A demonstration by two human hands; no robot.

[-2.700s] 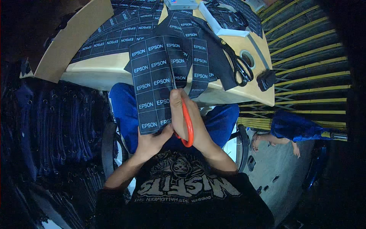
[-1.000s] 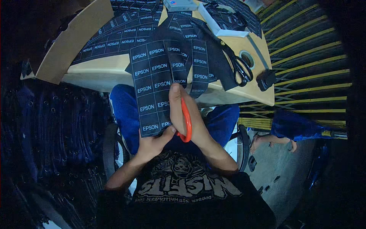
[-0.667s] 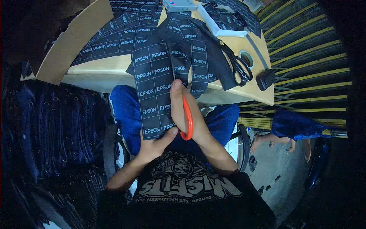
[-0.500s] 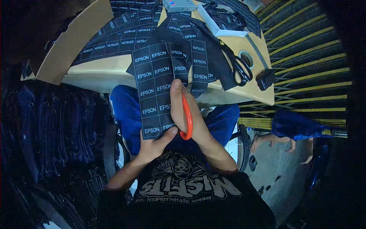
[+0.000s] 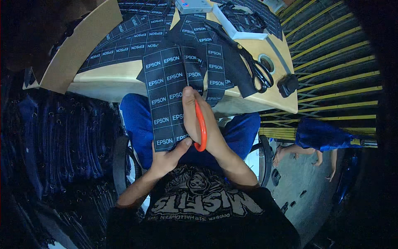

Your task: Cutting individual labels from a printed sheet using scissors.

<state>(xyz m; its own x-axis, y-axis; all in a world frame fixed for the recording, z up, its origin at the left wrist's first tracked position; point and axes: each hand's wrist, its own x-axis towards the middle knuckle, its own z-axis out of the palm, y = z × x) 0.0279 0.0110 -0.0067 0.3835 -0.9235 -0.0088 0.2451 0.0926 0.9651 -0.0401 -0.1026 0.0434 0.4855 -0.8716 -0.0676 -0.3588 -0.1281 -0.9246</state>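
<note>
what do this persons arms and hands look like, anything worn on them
Both forearms are bare up to the short sleeves of a black T-shirt with a pale printed graphic. The left hand and right hand wear no gloves; no watch, ring or bracelet shows in the dim light.

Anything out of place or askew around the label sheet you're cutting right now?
Nothing looks damaged or spilled. The left hand pinches the dark label sheet at its bottom edge while the right hand works orange-handled scissors up it. More label strips droop loosely over the table edge, and black scissors lie near it.
</note>
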